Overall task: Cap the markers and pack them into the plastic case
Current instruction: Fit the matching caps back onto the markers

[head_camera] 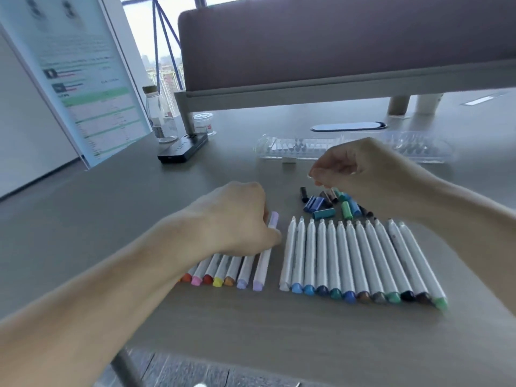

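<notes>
1. The left hand (237, 219) lies knuckles-up with its fingers curled round a lilac-capped white marker (267, 248). The thumb side presses the barrel, and the fingertips are hidden under the hand.
2. The right hand (360, 166) hovers above the table with its wrist bent and its fingers (318, 174) bunched and pointing down. Whether they pinch anything cannot be told through the blur.
3. Just below those fingers is a loose pile of blue, teal, black and brown marker caps (332, 205), lying on the table at the tip end of the right-hand row.
4. The held marker lies at the right edge of a row of capped white markers (223, 268). Their orange, pink, red, yellow and lilac ends face the camera, and their far ends are covered by the left hand.
5. To the right, across a narrow gap, a row of uncapped white markers (349, 255) lies side by side, touching, tips pointing away.
6. The clear plastic case (293, 148) lies flat farther back on the grey table (83, 219), behind the right hand and well apart from both rows.
7. At the far left stand a black rectangular box (183, 149), a clear glass bottle (156, 115) and a small clear jar (203, 122).
</notes>
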Motion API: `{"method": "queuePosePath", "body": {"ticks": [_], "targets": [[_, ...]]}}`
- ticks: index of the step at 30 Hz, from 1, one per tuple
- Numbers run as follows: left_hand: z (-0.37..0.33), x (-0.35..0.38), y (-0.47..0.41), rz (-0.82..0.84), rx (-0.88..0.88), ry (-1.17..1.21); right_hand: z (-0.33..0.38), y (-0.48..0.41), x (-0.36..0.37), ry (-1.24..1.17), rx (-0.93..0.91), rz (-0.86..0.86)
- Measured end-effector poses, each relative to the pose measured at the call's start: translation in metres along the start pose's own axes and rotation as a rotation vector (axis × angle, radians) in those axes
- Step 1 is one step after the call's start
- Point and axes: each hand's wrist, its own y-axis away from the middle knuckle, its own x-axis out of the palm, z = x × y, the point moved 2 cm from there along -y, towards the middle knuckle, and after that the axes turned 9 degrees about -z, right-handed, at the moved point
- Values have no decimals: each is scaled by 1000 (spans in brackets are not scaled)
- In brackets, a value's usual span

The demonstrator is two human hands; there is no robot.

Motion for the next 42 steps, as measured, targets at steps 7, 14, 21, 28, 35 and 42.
{"method": "queuePosePath", "body": {"ticks": [7, 14, 21, 28, 35, 42], "targets": [[5, 5, 3, -50, -22, 84, -11, 7, 4, -52, 4, 12], [-10, -6, 5, -87, 23, 71, -13, 7, 0, -135, 59, -76], [-30, 2, 4, 40, -22, 7, -20, 3, -5, -257, 131, -181], [-29, 7, -3, 39, -61, -3, -28, -7, -7, -325, 176, -224], [-18, -10, -21, -24, -101, 276, -38, -12, -14, -316, 196, -258], [-18, -15, -51, -21, 4, 762, -50, -10, -20, -143, 232, -171]]}}
